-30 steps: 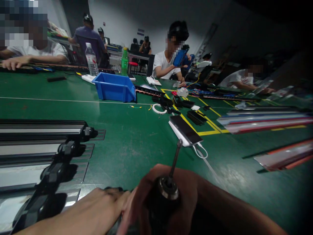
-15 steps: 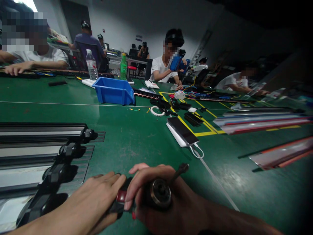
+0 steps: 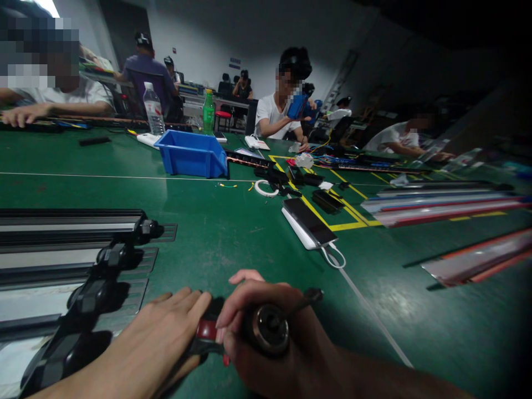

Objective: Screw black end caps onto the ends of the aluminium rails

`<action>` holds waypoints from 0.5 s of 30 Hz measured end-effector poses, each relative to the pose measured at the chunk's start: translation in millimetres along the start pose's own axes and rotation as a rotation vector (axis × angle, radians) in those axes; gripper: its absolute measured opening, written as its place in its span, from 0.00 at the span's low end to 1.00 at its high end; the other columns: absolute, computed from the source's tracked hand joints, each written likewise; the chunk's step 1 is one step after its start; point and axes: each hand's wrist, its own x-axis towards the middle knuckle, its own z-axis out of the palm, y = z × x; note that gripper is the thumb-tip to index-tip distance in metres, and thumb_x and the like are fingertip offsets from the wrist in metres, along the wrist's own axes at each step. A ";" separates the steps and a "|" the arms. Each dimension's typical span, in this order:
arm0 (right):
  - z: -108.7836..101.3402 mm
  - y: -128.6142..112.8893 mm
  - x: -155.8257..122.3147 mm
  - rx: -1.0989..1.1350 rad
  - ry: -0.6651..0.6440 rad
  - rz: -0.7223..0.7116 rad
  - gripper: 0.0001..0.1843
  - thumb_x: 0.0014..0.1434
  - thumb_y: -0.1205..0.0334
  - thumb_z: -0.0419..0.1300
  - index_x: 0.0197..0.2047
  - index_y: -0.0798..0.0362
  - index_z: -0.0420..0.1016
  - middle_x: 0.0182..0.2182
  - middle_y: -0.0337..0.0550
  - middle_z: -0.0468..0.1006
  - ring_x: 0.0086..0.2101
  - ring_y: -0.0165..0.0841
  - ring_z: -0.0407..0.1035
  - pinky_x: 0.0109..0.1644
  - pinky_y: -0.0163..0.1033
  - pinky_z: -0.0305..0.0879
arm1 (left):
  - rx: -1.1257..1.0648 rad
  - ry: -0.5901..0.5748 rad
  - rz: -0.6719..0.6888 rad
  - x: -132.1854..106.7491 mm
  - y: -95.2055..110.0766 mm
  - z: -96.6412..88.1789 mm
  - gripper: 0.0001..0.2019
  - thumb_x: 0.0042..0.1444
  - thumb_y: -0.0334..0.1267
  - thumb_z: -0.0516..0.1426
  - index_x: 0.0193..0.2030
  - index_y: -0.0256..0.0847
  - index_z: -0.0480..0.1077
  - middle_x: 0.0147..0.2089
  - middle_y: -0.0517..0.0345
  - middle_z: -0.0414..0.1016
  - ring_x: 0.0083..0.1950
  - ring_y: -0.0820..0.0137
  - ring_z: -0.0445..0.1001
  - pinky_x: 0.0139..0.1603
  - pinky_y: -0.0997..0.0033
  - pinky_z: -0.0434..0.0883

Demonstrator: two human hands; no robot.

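My right hand [image 3: 274, 343] is wrapped round a power screwdriver [image 3: 268, 330] with a dark chuck and a red part. Its bit [image 3: 305, 299] points up and to the right, low over the green table [image 3: 233, 233]. My left hand [image 3: 153, 343] lies beside it on the left, fingers stretched out flat and together. Its fingertips touch the tool's black and red body. Both hands are at the near edge of the table.
Long black and silver rails with black clamps [image 3: 103, 266] lie at the left. A phone on a white power bank [image 3: 310, 224] with a cable sits ahead. Further off are a blue bin [image 3: 191, 155], bottles [image 3: 153, 111], small black parts and silver strips [image 3: 440, 202] at right. Several other people sit around the table.
The screwdriver has tipped from bit pointing up and away to bit pointing right and lower. My left hand has slid forward to touch the tool.
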 end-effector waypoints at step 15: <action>-0.4 32.3 -7.6 0.212 -0.098 -0.009 0.26 0.49 0.75 0.68 0.49 0.49 0.67 0.33 0.36 0.78 0.35 0.31 0.77 0.43 0.37 0.76 | -0.087 0.003 0.037 -2.3 -14.1 15.2 0.17 0.64 0.47 0.52 0.56 0.43 0.68 0.48 0.48 0.77 0.50 0.58 0.76 0.57 0.59 0.74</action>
